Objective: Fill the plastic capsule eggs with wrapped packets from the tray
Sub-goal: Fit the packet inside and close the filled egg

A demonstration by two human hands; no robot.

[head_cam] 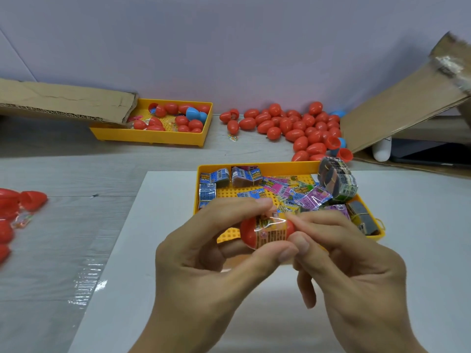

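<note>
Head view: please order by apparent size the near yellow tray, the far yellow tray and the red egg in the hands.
1. Near yellow tray
2. Far yellow tray, though distance shrinks it
3. Red egg

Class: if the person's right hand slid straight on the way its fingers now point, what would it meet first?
The right hand points left, so it would probably push the red capsule egg and its wrapped packet against the left hand; depth is uncertain.

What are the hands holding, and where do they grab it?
Both hands hold one red capsule egg with a wrapped packet sticking out of it. The left hand pinches the egg half; the right hand pinches the other end, by the packet.
</note>
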